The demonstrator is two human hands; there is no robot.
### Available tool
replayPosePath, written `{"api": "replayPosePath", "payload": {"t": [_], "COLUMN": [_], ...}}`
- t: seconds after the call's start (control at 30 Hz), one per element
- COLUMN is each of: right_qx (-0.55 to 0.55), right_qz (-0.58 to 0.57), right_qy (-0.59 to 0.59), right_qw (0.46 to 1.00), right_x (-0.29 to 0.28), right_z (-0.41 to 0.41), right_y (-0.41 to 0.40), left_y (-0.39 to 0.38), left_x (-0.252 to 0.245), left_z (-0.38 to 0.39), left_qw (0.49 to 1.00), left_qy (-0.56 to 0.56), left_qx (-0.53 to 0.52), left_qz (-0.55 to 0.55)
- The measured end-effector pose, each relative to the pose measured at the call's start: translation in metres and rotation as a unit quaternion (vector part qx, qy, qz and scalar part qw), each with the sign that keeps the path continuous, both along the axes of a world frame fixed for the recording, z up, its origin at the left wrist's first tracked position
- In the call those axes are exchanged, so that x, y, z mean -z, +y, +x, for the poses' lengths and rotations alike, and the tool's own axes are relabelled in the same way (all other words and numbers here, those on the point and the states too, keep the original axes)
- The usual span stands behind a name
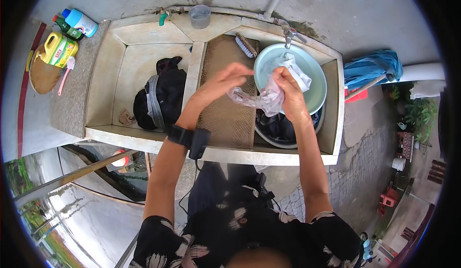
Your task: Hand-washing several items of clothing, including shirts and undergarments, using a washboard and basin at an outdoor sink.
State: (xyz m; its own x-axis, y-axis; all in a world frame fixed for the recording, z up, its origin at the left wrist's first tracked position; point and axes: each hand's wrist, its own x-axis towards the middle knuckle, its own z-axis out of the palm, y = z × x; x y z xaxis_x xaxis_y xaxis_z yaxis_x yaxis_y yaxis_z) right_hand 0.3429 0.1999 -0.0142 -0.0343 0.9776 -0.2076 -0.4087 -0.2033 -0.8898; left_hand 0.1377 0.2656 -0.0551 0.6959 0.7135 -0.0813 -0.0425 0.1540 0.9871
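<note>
My right hand [291, 93] is closed on a thin, pale pink translucent cloth or plastic bag [268, 97], bunched below the fist and trailing to the left. My left hand [225, 79], slightly blurred, hovers above the ribbed washboard slab [227, 124] with fingers extended, just above the trailing end. Whether it touches that end is hard to see. Beneath my right hand a light green basin [318, 84] holds a white cloth [297, 72]. This basin overlaps a metal basin [268, 140] with dark wet clothing [277, 126] in it.
A scrub brush [246, 45] lies at the slab's top, beside the tap [289, 34]. Dark clothes [167, 99] lie in the left sink compartment [140, 54]. A plastic tub [200, 16] stands on the back ledge. Detergent bottles [81, 22] line the left; a blue mop [374, 66] is at right.
</note>
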Motion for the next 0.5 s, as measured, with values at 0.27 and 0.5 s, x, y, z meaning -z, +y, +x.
{"api": "replayPosePath", "payload": {"t": [0.27,0.5], "right_qx": [-0.056,-0.135], "right_qz": [0.031,-0.043], "right_qy": [-0.080,-0.284], "right_qw": [0.995,0.948], "right_x": [-0.042,-0.020], "right_z": [-0.002,0.025], "right_y": [-0.008,-0.014], "left_y": [-0.008,0.009], "left_x": [-0.019,-0.006], "left_z": [0.011,-0.030], "left_qw": [0.989,0.997], "left_qy": [0.109,0.068], "left_qx": [0.100,-0.024], "left_qz": [-0.001,0.002]}}
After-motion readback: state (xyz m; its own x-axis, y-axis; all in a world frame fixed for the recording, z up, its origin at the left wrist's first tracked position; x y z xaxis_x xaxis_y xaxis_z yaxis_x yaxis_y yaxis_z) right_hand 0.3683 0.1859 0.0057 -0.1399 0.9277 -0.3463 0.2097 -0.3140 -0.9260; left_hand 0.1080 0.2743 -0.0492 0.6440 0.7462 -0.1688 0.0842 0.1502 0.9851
